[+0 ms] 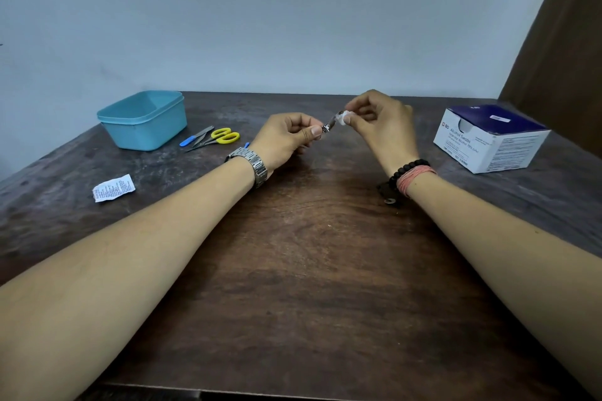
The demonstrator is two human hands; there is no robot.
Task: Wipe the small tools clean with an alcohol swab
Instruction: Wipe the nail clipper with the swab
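Bare forearms reach over the dark wooden worktop [309, 270] to its middle. Above it, the left hand [286, 137] pinches one end of a small metal tool [329, 125] between thumb and curled fingers. The right hand [381, 127] pinches a white alcohol swab [345, 116] against the tool's other end. The tool's long axis runs from the left grip up and right to the swab, so its free tip points toward the right hand; what kind of tool it is, I cannot tell. I judge the next wipe goes along this axis. Yellow-handled scissors [221, 137] wait near a teal box [143, 120] at the left, well apart.
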